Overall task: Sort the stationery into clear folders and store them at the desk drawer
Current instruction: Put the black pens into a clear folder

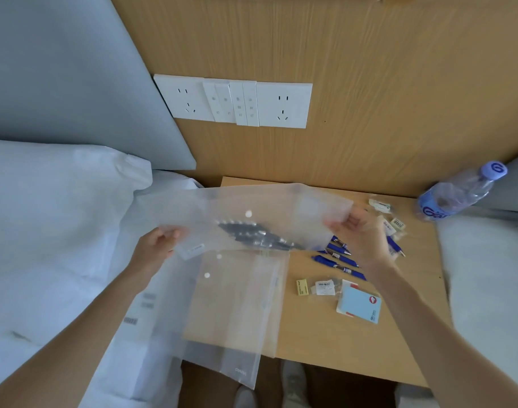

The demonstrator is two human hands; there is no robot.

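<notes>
Both hands, left hand (156, 242) and right hand (356, 231), grip clear folder (251, 201); dark pens (257, 237) inside, count unclear.

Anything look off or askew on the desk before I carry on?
Two things. The spare clear folders overhang the desk's front-left edge, partly unsupported. The water bottle lies tilted at the desk's back right corner rather than upright. No spill or damage is visible.

Soft even daylight (edges bowed, slight blur)
</notes>
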